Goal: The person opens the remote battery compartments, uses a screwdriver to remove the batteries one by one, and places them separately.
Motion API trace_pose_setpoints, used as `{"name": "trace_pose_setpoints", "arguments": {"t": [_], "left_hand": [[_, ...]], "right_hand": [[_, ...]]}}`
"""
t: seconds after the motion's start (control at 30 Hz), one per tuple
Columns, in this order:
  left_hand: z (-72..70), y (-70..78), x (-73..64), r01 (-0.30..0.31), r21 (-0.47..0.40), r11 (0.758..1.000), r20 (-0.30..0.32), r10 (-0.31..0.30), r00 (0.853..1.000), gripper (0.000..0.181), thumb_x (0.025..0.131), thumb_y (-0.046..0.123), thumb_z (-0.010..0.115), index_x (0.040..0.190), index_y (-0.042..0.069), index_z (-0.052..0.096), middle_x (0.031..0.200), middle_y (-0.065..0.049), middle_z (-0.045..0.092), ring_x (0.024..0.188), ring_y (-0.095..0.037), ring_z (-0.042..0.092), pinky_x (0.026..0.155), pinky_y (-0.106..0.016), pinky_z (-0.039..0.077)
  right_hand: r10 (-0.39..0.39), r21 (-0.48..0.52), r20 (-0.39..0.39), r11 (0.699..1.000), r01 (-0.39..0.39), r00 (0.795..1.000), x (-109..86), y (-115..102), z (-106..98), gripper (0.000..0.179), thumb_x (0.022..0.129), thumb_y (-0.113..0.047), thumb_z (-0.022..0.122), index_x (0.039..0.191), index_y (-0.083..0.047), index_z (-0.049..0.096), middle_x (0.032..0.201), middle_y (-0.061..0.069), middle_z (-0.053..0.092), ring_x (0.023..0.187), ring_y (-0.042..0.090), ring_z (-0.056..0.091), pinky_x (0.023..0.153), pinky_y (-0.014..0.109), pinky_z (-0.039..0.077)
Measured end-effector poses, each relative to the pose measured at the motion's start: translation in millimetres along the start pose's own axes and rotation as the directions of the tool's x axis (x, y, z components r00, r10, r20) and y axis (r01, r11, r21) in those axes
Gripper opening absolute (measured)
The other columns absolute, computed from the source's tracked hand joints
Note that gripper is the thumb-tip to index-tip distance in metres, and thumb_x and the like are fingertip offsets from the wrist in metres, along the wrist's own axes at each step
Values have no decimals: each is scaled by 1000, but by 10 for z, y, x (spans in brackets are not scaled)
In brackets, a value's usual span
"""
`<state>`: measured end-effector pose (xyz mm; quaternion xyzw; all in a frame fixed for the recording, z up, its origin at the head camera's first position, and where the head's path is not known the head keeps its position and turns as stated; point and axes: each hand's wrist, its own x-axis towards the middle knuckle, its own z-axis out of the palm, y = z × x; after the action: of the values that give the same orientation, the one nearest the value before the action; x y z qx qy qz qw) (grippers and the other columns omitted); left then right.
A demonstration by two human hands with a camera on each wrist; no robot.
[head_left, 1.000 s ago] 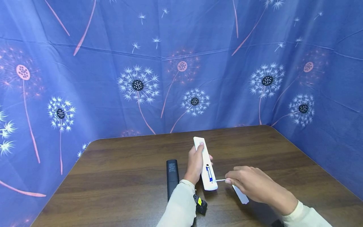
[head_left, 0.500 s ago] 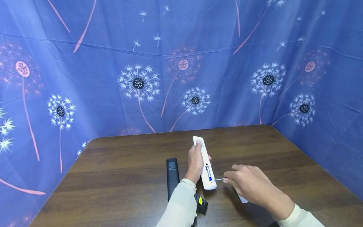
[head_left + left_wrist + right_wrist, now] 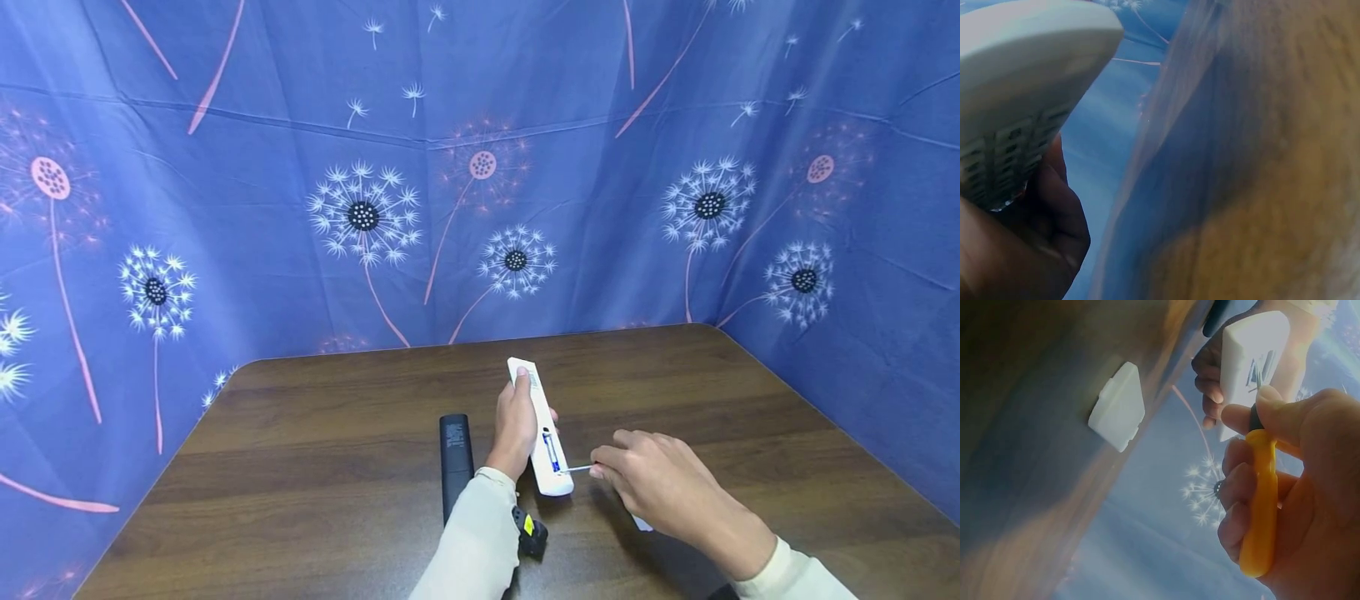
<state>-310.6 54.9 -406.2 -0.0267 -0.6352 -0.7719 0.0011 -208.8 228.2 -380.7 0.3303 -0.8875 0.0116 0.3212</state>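
The white remote (image 3: 542, 415) was held back upward above the worktop (image 3: 315, 450), its open compartment (image 3: 552, 453) showing something blue inside. The left hand (image 3: 515, 427) gripped it, thumb along the back. The right hand (image 3: 663, 482) grasped a yellow-handled screwdriver (image 3: 1259, 506), tip at the compartment's near end. Near the right hand I saw a white cover (image 3: 1119, 406); leftward lay a black remote (image 3: 456, 458); dandelion-printed blue cloth (image 3: 262, 208) hung behind.

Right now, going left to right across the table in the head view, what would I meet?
Black remote → white remote → screwdriver shaft → right grip.
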Motion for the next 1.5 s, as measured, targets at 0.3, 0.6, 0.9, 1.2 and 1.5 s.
{"name": "trace_pose_setpoints", "arguments": {"t": [0.3, 0.6, 0.9, 1.2, 1.5], "left_hand": [[-14, -34, 10, 18, 5, 1000, -16, -18, 1000, 46, 108, 43, 30, 112, 4, 53, 62, -11, 62, 46, -17, 59, 49, -34, 54], [-14, -17, 31, 7, 6, 1000, -17, -7, 1000, 46, 108, 43, 30, 109, 4, 54, 61, -13, 63, 43, -18, 58, 46, -34, 53], [-16, -11, 35, 20, 17, 1000, -25, -19, 999, 49, 108, 48, 29, 114, 6, 54, 62, -9, 61, 45, -17, 57, 48, -32, 52], [-23, -37, 28, 21, -43, 999, -15, -22, 1000, 55, 107, 52, 29, 122, 6, 55, 62, -7, 57, 50, -14, 56, 48, -28, 49], [-10, -33, 34, 43, -43, 998, -11, -44, 999, 57, 106, 55, 30, 120, 6, 57, 63, -7, 58, 51, -14, 56, 48, -28, 50]], "right_hand": [[39, 38, 36, 998, -40, 999, -36, -8, 14, 11, 86, -25, 77, 82, -26, 67, 67, -16, 40, 52, 0, 34, 41, 25, 32], [58, 29, 37, 998, -59, 998, -30, -9, 40, 10, 87, -26, 77, 86, -26, 67, 67, -16, 39, 52, -1, 30, 42, 23, 31], [52, -2, 57, 999, -52, 997, -17, -11, 61, 19, 88, -28, 75, 79, -25, 58, 65, -14, 34, 51, 1, 28, 42, 24, 27], [39, -8, 49, 999, -39, 998, -21, -32, 89, 20, 89, -27, 73, 78, -23, 57, 65, -13, 36, 50, 3, 31, 41, 26, 29], [30, -4, 22, 1000, -30, 999, -38, -13, 87, 19, 88, -27, 72, 78, -23, 57, 65, -13, 35, 50, 2, 30, 40, 25, 28]]}}
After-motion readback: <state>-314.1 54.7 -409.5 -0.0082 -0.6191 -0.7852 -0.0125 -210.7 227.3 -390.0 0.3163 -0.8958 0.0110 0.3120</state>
